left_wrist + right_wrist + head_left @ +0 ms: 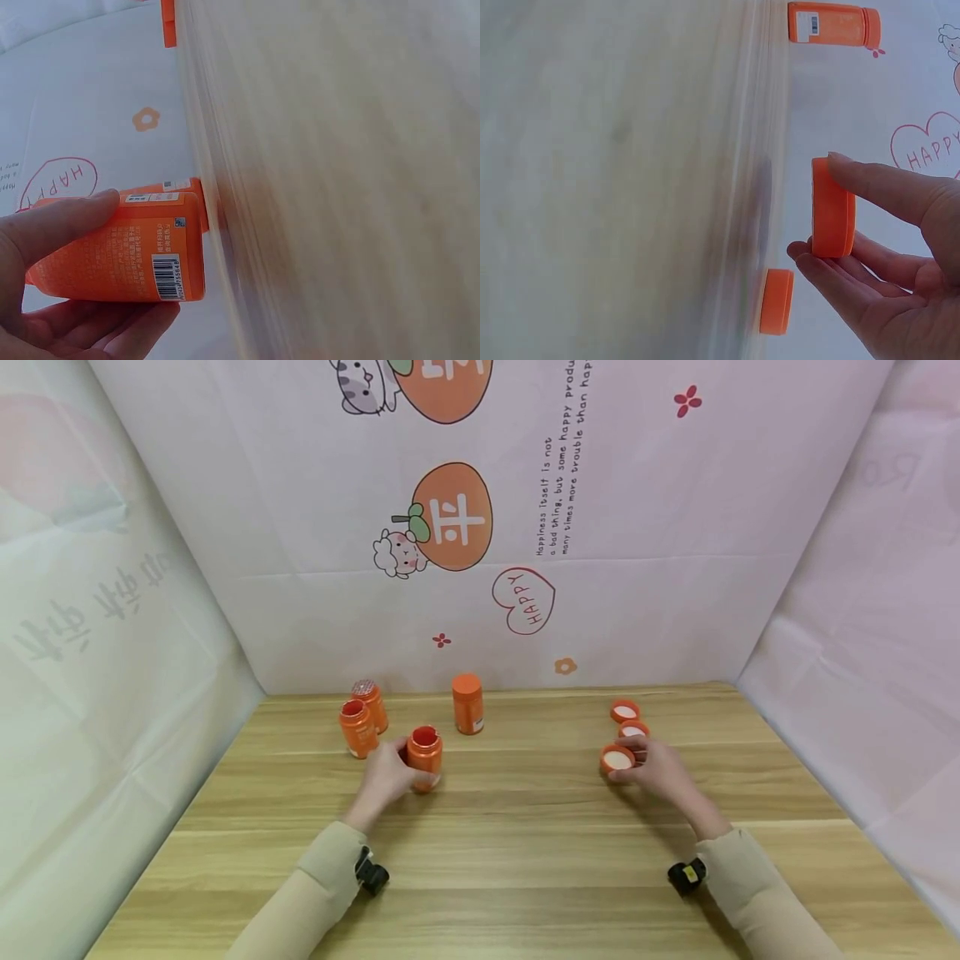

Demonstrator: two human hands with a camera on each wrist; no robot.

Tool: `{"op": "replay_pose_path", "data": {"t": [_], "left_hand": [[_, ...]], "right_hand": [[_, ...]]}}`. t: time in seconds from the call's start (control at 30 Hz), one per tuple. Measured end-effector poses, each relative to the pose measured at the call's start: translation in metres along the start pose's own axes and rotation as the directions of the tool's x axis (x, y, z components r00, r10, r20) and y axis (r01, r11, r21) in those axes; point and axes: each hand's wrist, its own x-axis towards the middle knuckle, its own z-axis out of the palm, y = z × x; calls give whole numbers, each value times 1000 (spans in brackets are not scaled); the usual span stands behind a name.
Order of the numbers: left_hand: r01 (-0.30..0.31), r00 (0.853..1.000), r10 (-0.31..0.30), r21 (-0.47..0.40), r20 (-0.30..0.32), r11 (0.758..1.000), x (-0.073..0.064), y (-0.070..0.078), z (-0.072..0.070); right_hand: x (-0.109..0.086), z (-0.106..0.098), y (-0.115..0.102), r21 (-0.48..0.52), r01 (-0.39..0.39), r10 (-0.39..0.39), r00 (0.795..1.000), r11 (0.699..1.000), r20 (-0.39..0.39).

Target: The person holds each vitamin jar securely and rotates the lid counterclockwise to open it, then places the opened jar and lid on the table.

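My left hand (pixel 390 774) grips an uncapped orange bottle (pixel 425 762), its thumb and fingers on opposite sides. In the left wrist view that bottle (pixel 124 251) shows a white barcode label near its base. On the right, my right hand (pixel 660 768) pinches an orange lid (pixel 617 762) between thumb and fingers, white inner face upward. From the right wrist the held lid (pixel 831 210) appears edge-on, above the table surface. Just behind it lies a second lid (pixel 634 729), and farther back a third lid (pixel 625 710).
Left of the held bottle stand an open orange bottle (pixel 358 731) and another bottle (pixel 369 703) with a speckled silvery top. A capped orange bottle (pixel 468 706) stands near the back wall. White printed sheets (pixel 637 610) enclose the wooden table (pixel 517 843) at the back and sides.
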Motion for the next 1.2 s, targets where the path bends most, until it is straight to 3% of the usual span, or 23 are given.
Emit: {"op": "replay_pose_path", "data": {"t": [0.47, 1.2], "left_hand": [[20, 999, -20, 8, -37, 1000, 7, -11, -13], [17, 998, -16, 14, -61, 1000, 7, -27, -33]], "right_hand": [[5, -6, 5, -31, -24, 24, 1000, 999, -12], [3, -15, 15, -72, -137, 138, 990, 988, 18]]}}
